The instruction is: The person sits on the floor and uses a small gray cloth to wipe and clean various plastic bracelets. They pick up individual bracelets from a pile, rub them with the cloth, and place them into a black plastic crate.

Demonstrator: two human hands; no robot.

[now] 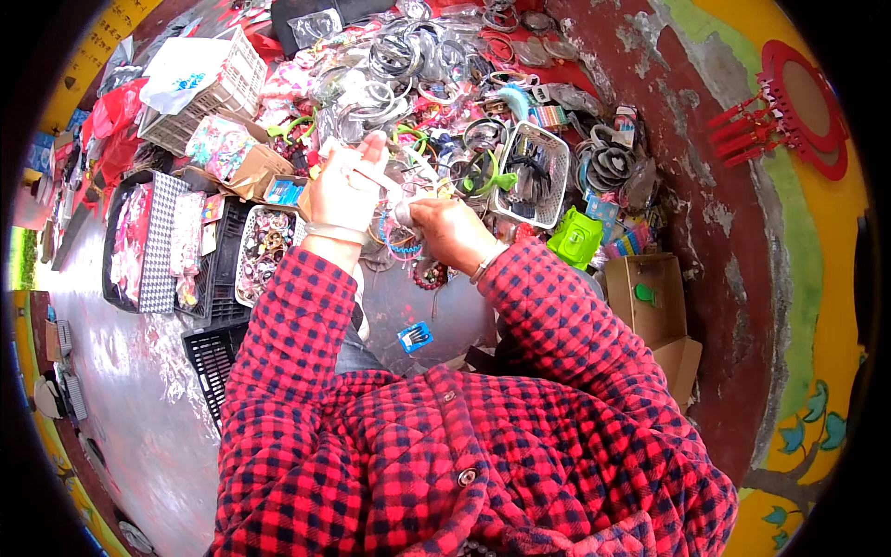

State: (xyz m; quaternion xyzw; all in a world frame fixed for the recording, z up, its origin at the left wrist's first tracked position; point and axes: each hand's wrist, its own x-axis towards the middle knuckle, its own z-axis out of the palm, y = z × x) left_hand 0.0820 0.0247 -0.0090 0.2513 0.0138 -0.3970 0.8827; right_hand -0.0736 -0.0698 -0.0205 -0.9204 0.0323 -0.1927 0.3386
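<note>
My left hand (339, 197) is raised over the near edge of a heap of hair accessories, a bangle at its wrist. A narrow pale strip (380, 179) crosses its fingers and runs toward my right hand (455, 234). That hand is closed, thumb and fingers pinching a small greyish-white piece (404, 214) at the strip's other end. Its exact kind is too blurred to tell. Just below the hands lie a blue beaded bracelet (405, 249) and a dark red beaded bracelet (430, 275). Nearer me, a small blue card with dark items (415, 337) rests on the floor.
Black headbands (394, 56) in clear bags cover the heap beyond. At right are a white basket (563, 176), a bright green plastic container (576, 239) and a cardboard box (650, 292). Left stand a white crate (232, 79), a basket of hair ties (249, 265) and a black crate (209, 362).
</note>
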